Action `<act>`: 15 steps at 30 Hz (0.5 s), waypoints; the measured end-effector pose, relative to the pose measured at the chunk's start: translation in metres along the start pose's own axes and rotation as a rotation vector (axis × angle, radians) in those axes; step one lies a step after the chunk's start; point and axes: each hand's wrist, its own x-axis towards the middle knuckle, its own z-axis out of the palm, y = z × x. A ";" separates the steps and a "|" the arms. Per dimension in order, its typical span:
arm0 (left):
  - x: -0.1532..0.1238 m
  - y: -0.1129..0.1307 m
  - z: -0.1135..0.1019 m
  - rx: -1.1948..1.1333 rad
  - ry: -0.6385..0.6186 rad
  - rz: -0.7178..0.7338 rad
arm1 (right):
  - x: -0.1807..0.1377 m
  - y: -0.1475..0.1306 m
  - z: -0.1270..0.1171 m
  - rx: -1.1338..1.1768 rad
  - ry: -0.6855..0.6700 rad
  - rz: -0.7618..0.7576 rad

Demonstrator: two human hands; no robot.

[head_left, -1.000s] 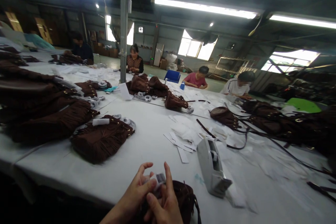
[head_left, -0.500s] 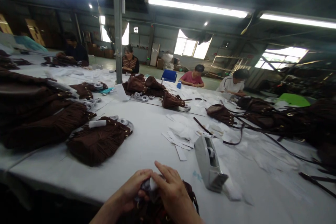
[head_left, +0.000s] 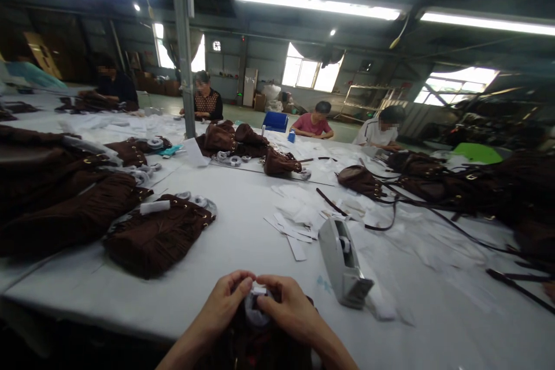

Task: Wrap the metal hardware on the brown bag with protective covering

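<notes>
At the near edge of the white table (head_left: 243, 231), my left hand (head_left: 224, 304) and my right hand (head_left: 289, 307) meet over a dark brown bag (head_left: 260, 344). Both are closed, pinching a small white wrapped piece (head_left: 256, 305) on the bag between thumbs and fingertips. Just right of my right hand stands a grey tape dispenser (head_left: 340, 263). Loose white paper strips (head_left: 291, 230) lie beyond it.
Brown fringed bags (head_left: 156, 235) are stacked at the left. More brown bags and long straps (head_left: 437, 188) lie at the right. Several people sit working along the far side. A metal post (head_left: 182, 46) rises from the table's middle.
My hands dropped from holding a small white label up to pressing it down on the bag; fingers have curled in closer. The view shifted slightly, so everything slid left.
</notes>
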 end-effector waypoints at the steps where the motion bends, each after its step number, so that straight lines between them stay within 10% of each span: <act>1: 0.003 -0.001 0.000 -0.019 0.006 -0.015 | 0.001 0.003 -0.001 0.144 -0.001 0.033; 6: 0.011 -0.005 0.002 -0.016 -0.015 -0.048 | 0.002 0.026 0.000 0.413 0.187 0.147; 15: 0.010 -0.010 0.003 0.067 -0.013 -0.021 | -0.004 0.016 0.001 0.173 0.179 0.038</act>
